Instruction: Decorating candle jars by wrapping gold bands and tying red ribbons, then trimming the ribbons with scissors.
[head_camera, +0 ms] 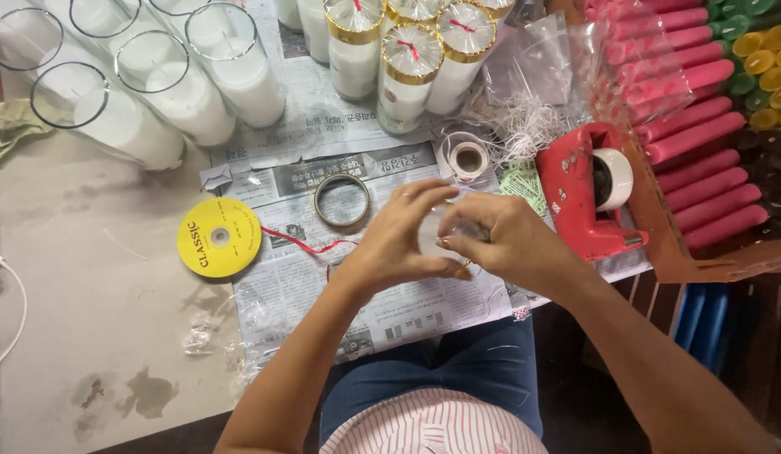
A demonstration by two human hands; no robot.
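Newspaper [323, 126] covers a stained table [96, 252] crowded with glass candles [155, 84].

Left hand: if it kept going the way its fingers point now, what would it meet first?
The left hand points up and right, at the clear wrapped thing between both hands, which its fingers seem to touch already. Past that, the right hand. Depth is hard to judge.

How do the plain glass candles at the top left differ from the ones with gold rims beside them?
The plain glass candles stand open at the top, bare clear rims showing white wax. The gold-rimmed candles are covered with clear film, gathered under a red tie, and wear a gold band round the rim. Both hold white wax in tall clear glasses standing on newspaper.
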